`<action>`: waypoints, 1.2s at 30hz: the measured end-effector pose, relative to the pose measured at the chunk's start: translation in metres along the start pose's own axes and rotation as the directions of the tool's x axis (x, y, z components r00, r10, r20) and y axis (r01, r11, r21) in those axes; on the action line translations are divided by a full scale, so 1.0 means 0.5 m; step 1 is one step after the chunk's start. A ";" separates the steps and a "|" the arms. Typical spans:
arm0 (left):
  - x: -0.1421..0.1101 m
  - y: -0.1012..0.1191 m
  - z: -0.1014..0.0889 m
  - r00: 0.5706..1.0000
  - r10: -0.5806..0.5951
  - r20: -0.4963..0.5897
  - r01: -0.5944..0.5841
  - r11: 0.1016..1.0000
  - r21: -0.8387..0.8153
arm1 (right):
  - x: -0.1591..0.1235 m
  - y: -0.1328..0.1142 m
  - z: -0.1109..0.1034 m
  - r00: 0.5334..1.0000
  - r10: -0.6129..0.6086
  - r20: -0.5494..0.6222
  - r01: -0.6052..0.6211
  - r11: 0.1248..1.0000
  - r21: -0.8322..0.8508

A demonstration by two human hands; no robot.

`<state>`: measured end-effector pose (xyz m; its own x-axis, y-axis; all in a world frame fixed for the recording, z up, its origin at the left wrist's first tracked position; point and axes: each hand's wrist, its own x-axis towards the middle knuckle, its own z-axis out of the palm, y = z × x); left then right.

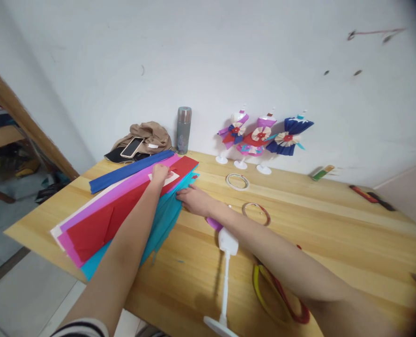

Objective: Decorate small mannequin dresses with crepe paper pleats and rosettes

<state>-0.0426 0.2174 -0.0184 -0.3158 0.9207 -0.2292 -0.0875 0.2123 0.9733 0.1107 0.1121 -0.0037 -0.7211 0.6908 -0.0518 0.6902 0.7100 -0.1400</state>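
My left hand (161, 173) is closed over a small cream paper piece (174, 177) on the stacked sheets; its fingertips are partly hidden, so what they hold I cannot make out. Beneath lie red paper (95, 229), magenta paper (67, 243) and turquoise crepe paper (164, 224). My right hand (196, 199) rests with its fingers extended at the turquoise paper's right edge. Below my right forearm, a white stand (225, 271) with a round base leans toward me, a purple scrap (214, 223) by its top.
Three paper-decorated stands (260, 135) line the wall. Tape rolls (237, 181), scissors (271, 295) and a red-and-black cutter (364, 194) lie on the table. At the back left are a flask (184, 131), a phone (132, 147), a cap and a blue paper roll (132, 171).
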 end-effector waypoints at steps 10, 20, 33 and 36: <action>-0.015 0.023 -0.009 0.995 -0.033 0.090 0.024 0.995 0.099 | -0.133 -0.012 -0.028 0.985 0.082 -0.153 -0.050 0.979 0.200; -0.179 0.087 0.052 0.881 0.049 0.470 -0.121 0.985 0.124 | -0.257 0.054 -0.055 0.736 0.513 -0.442 -0.179 0.777 0.604; -0.357 0.122 0.132 0.509 0.031 0.860 -0.282 0.950 0.133 | -0.348 0.060 -0.130 0.713 0.678 -0.178 -0.115 0.364 0.924; -0.362 0.116 0.138 0.505 0.054 0.861 -0.271 0.958 0.098 | -0.343 0.049 -0.137 0.709 0.697 -0.107 -0.084 0.234 0.969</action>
<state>0.0748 0.0859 0.0806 0.6494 0.7587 -0.0512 0.0948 -0.0140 0.9954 0.2556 0.0203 0.0694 -0.0238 0.9993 -0.0285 0.1636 -0.0242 -0.9862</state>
